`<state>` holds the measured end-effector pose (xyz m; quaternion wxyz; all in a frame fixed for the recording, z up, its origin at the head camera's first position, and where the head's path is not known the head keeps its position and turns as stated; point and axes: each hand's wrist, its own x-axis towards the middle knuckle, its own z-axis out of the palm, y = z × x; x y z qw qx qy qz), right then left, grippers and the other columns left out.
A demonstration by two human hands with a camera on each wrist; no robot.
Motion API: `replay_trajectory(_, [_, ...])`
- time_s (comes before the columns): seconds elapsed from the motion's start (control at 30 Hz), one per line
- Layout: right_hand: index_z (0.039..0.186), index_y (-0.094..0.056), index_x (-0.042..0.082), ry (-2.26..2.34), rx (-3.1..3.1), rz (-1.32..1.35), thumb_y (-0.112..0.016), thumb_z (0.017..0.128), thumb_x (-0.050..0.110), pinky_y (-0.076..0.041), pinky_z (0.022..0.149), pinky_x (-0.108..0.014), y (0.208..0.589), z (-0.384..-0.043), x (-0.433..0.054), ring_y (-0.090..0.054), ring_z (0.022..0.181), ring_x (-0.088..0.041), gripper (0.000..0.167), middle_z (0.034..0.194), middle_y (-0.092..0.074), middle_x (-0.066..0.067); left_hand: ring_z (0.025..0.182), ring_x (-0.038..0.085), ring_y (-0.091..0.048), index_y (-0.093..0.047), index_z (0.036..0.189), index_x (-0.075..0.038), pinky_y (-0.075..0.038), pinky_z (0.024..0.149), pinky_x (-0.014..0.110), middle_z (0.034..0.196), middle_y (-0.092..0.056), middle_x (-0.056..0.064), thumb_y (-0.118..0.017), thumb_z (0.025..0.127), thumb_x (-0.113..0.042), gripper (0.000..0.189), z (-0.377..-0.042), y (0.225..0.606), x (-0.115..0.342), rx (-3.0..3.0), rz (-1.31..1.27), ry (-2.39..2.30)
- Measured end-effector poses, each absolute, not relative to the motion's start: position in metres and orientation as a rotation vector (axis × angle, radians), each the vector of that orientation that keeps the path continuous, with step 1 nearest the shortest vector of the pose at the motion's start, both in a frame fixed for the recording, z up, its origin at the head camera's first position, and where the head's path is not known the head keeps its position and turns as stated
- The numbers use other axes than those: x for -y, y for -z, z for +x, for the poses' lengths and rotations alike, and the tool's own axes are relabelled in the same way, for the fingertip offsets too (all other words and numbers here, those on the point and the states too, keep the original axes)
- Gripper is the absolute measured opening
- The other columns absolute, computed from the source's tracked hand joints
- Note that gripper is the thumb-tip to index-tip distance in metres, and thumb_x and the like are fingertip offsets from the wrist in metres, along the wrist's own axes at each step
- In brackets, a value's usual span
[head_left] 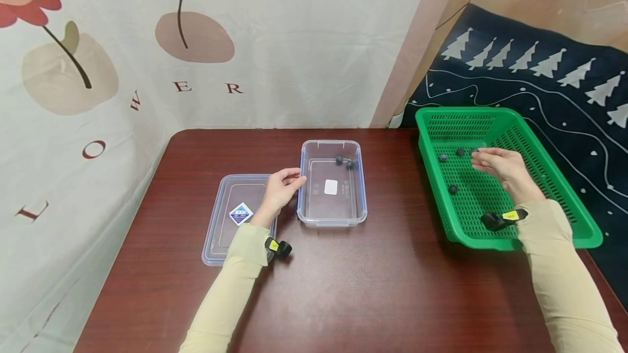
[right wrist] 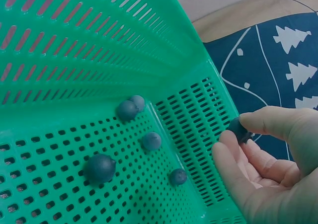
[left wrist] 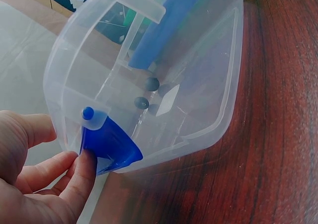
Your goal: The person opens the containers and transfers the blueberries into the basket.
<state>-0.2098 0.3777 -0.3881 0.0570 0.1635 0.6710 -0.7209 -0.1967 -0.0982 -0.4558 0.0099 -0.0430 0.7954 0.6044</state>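
Note:
My right hand [head_left: 505, 173] is over the green basket [head_left: 436, 206], pinching a blueberry [right wrist: 239, 129] between thumb and fingertips. Several other blueberries [right wrist: 101, 168] lie loose on the basket's perforated floor. With my left hand [head_left: 281, 194], I hold the left side of a clear plastic container [head_left: 338, 208], thumb and fingers at its wall. The left wrist view shows fingertips on the blue clip [left wrist: 110, 144] there. Two blueberries [left wrist: 152, 84] sit inside the container, toward its far right corner in the head view.
A clear lid [head_left: 233, 189] with a blue and white label lies left of the container, partly under my left forearm. All stand on a dark red wooden table [head_left: 382, 287]. A pale printed curtain [head_left: 294, 70] and a navy cloth with trees [head_left: 490, 75] hang behind.

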Motion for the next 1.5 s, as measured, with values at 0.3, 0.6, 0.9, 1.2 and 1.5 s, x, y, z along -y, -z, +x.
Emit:
replay_trajectory(0.3, [0.076, -0.071, 0.016, 2.203, -1.943, 0.506, -0.062, 0.088, 0.004, -0.053, 0.071, -0.022, 0.381, -0.205, -0.374, -0.066, 0.072, -0.008, 0.018, 0.076, -0.068, 0.003, 0.094, 0.026, -0.063, -0.062, 0.113, 0.006, -0.047, 0.069, 0.015, 0.106, -0.065, 0.022, -0.068, 0.085, -0.006, 0.032, -0.195, 0.456, 0.098, -2.476, -0.128, -1.906])
replay_trajectory(0.6, [0.084, -0.072, 0.013, 2.278, -1.939, 0.367, -0.066, 0.086, 0.005, -0.053, 0.074, -0.023, 0.375, -0.208, -0.361, -0.067, 0.076, -0.01, 0.011, 0.08, -0.069, 0.001, 0.093, 0.026, -0.062, -0.062, 0.113, 0.007, -0.047, 0.07, 0.016, 0.106, -0.064, 0.022, -0.068, 0.085, -0.007, 0.032, -0.195, 0.454, 0.098, -2.486, -0.124, -1.9])
replay_trajectory(0.9, [0.083, -0.073, 0.015, 2.278, -1.999, 0.239, -0.066, 0.086, 0.002, -0.053, 0.072, -0.022, 0.355, -0.214, -0.323, -0.067, 0.075, -0.009, 0.015, 0.08, -0.069, 0.003, 0.092, 0.024, -0.062, -0.062, 0.114, 0.006, -0.046, 0.069, 0.014, 0.107, -0.064, 0.021, -0.068, 0.084, -0.007, 0.033, -0.197, 0.455, 0.098, -2.491, -0.126, -1.891])
replay_trajectory(1.2, [0.086, -0.072, 0.011, 2.253, -2.074, 0.137, -0.067, 0.085, 0.003, -0.054, 0.069, -0.023, 0.347, -0.228, -0.281, -0.067, 0.072, -0.011, 0.009, 0.079, -0.069, 0.001, 0.091, 0.024, -0.062, -0.063, 0.113, 0.006, -0.046, 0.069, 0.013, 0.105, -0.065, 0.022, -0.068, 0.085, -0.006, 0.031, -0.197, 0.456, 0.098, -2.495, -0.113, -1.901])
replay_trajectory(1.5, [0.095, -0.068, 0.006, 2.132, -2.136, 0.102, -0.064, 0.088, 0.006, -0.054, 0.071, -0.023, 0.343, -0.239, -0.243, -0.067, 0.077, -0.011, 0.008, 0.085, -0.068, 0.001, 0.09, 0.022, -0.062, -0.063, 0.112, 0.007, -0.046, 0.068, 0.012, 0.105, -0.065, 0.022, -0.068, 0.085, -0.006, 0.031, -0.197, 0.456, 0.098, -2.491, -0.105, -1.911])
